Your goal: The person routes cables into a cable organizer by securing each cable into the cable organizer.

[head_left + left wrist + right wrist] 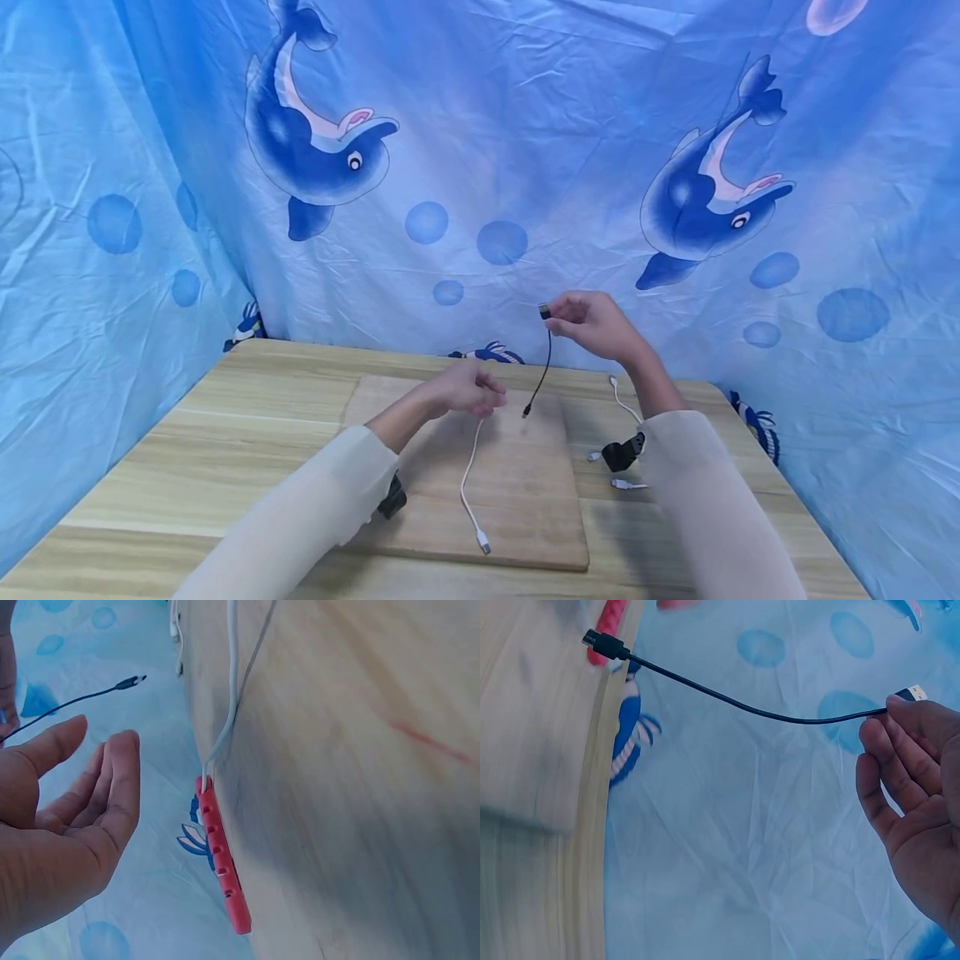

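Between thumb and fingers, my right hand (596, 327) pinches a short black USB cable (547, 360) by its larger plug, above the far side of the board. The cable's smaller plug (606, 643) dangles free. My left hand (467, 390) hovers over the board with relaxed fingers and holds nothing; the left wrist view shows the thumb apart from the fingers. A white USB cable (467, 490) lies along the wooden board (532, 508), its plug towards me. Its far end reaches a slotted red strip (223, 859) at the board's edge, which my left hand hides in the head view.
More white cables (628, 484) lie on the table right of the board, partly hidden by my right forearm. The wooden table (187, 467) extends left of the board. A blue dolphin-print curtain (465, 167) hangs behind and at both sides.
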`<state>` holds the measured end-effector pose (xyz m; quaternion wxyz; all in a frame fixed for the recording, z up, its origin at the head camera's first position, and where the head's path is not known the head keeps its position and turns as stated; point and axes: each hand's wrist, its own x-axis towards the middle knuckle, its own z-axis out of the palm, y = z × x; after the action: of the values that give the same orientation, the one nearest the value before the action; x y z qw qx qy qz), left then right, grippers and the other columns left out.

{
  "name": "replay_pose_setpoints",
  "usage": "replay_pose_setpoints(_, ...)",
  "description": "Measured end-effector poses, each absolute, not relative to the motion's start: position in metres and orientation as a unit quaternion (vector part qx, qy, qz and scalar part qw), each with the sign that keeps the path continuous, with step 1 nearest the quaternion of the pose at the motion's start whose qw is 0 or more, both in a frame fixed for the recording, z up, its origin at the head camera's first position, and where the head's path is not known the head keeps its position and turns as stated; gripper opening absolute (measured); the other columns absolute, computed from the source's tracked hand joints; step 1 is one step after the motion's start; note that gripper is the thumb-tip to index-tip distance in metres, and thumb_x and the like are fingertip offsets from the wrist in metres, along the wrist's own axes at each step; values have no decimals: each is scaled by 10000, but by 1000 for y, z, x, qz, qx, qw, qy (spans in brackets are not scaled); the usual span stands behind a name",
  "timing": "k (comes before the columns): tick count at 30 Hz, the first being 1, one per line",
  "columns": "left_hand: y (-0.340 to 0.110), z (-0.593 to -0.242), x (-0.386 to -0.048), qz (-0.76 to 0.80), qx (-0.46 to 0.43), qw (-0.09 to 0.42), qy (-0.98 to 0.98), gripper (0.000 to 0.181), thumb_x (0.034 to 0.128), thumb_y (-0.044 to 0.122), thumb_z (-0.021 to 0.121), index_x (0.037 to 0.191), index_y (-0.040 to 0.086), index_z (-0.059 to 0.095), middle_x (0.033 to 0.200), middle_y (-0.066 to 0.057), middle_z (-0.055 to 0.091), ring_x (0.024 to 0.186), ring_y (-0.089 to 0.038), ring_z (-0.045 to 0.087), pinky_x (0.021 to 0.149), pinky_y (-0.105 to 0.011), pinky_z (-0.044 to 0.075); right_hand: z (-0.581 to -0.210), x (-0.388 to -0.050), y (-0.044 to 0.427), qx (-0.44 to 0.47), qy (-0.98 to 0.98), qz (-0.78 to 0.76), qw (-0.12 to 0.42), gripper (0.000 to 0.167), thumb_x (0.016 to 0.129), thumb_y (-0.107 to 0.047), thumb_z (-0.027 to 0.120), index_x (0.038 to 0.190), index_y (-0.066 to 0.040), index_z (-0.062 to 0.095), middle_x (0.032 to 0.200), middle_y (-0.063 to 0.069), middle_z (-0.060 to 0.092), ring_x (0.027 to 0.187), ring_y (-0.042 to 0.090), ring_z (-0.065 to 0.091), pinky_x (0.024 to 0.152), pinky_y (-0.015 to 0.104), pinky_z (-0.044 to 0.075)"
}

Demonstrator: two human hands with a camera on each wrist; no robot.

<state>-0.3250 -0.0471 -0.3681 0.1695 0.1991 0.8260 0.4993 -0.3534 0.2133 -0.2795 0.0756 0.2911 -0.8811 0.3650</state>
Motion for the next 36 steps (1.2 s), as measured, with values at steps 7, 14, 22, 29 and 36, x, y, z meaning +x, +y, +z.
replay_pose_setpoints(7,-47,-375,-345,523,214,184,804,323,969,163,719,1241,-10,698,1157,-122,736,1022,-254,704,897,-358,591,-282,-355,193,301,-859,405,83,217,969,-203,735,1111,-44,696,995,104,745,913,284,726,815,429,575)
replay_pose_setpoints(14,-47,-380,-346,566,199,225,768,377,959,164,732,1273,-30,651,1196,-161,707,1015,-227,693,970,-422,563,-289,-358,181,303,-835,452,87,203,969,-171,724,1093,-16,681,985,147,743,885,242,721,852,403,572)
replay_pose_setpoints(22,-56,-382,-335,534,221,197,792,265,957,68,702,1164,-94,676,1068,-234,712,778,-140,642,753,-319,581,-317,-368,174,268,-793,538,100,148,952,-81,716,1024,37,661,938,200,734,807,214,705,828,393,586)
replay_pose_setpoints(29,-68,-394,-326,511,204,197,812,83,942,40,709,994,-24,711,891,-43,686,705,-133,598,669,-295,553,-359,-384,166,206,-751,625,51,105,939,-6,693,1003,52,634,899,133,743,761,169,700,826,420,606)
replay_pose_setpoints(36,-71,-400,-319,496,209,202,818,110,931,19,711,1005,-62,721,906,-52,683,703,-134,611,689,-318,582,-388,-394,161,156,-715,681,14,140,936,14,680,1063,46,629,985,256,703,763,178,688,792,343,612)
